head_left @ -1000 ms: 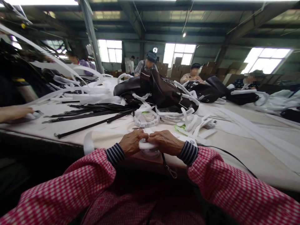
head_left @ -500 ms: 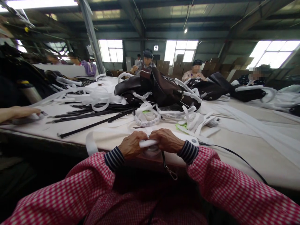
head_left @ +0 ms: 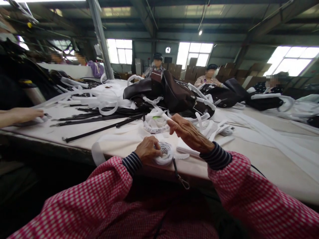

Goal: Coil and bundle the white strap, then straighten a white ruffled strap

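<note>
My left hand [head_left: 149, 150] is closed on the left side of a coil wound in white strip [head_left: 165, 157], lying at the table's front edge. Above and to the right of the coil, my right hand [head_left: 190, 134] is raised, thumb and fingers pinched on the end of a narrow white strip [head_left: 163, 114]. That strip runs back toward the dark bags; its far end is lost in the pile. A black strap with a metal snap hook [head_left: 183, 182] hangs over the edge below the coil. Behind it lies another white-wrapped ring [head_left: 156, 127].
Dark brown bags [head_left: 174, 91] with white-wrapped handles are heaped mid-table. Black straps [head_left: 99, 127] and loose white strips [head_left: 107, 103] lie to the left. Another person's hand [head_left: 27, 116] rests at the left edge. Several people sit across the table [head_left: 261, 166].
My right hand has left the coil, moving up and right to the white strip's end. My left hand stays on the coil, now in plain sight on the table edge.
</note>
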Motion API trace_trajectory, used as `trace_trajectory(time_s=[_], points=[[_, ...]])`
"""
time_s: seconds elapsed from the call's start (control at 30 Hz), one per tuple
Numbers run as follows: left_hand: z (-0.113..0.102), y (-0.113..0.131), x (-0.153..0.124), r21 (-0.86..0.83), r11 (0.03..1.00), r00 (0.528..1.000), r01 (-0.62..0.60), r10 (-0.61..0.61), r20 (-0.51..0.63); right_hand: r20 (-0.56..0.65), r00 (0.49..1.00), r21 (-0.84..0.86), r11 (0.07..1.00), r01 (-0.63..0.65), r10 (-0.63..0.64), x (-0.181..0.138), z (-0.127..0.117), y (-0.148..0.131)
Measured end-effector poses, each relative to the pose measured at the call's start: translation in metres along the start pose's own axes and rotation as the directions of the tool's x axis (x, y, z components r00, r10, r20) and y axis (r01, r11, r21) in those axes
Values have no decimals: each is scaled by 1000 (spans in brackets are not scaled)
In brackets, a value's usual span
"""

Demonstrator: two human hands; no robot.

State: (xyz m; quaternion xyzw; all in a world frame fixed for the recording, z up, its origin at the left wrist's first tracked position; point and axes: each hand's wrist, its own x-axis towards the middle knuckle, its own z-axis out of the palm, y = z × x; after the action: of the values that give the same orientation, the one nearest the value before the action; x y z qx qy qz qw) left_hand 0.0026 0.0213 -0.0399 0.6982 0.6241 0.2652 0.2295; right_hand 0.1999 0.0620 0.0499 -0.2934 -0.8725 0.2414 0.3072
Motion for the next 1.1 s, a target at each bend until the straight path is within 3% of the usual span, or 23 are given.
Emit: trace_trajectory(time_s=[0.1,0.23,0.37,0.47,0.53,0.67,0.73,0.83,0.93,1.1], points=[[-1,1,2,25,1000,1000,14,-14,8,8,1000,139,990,26,-27,4,-8,-23],[-5,8,-3,112,994,1000,4,-4,-1,41,998,379,924,-54,41,5,4,-29],[-5,16,-11,222,974,999,-32,36,-13,-2,1000,253,967,-10,10,-1,21,-14],[-3,17,-8,252,965,998,-70,69,13,-59,995,204,977,-66,79,-8,28,-5],[-5,16,1,257,962,996,-90,82,41,-78,984,259,956,-136,161,-14,32,-1],[-13,11,26,272,955,993,-119,109,52,34,917,563,750,-347,399,-20,36,4],[-16,5,35,268,955,992,-128,120,47,86,886,645,652,-398,455,-21,39,9],[-14,-5,39,231,960,988,-156,148,52,152,868,685,582,-438,474,-21,47,20],[-8,-14,36,186,963,981,-195,192,35,204,854,631,602,-489,480,-24,59,33],[-3,-24,33,92,962,966,-257,257,12,187,852,587,640,-496,489,-28,69,46]])
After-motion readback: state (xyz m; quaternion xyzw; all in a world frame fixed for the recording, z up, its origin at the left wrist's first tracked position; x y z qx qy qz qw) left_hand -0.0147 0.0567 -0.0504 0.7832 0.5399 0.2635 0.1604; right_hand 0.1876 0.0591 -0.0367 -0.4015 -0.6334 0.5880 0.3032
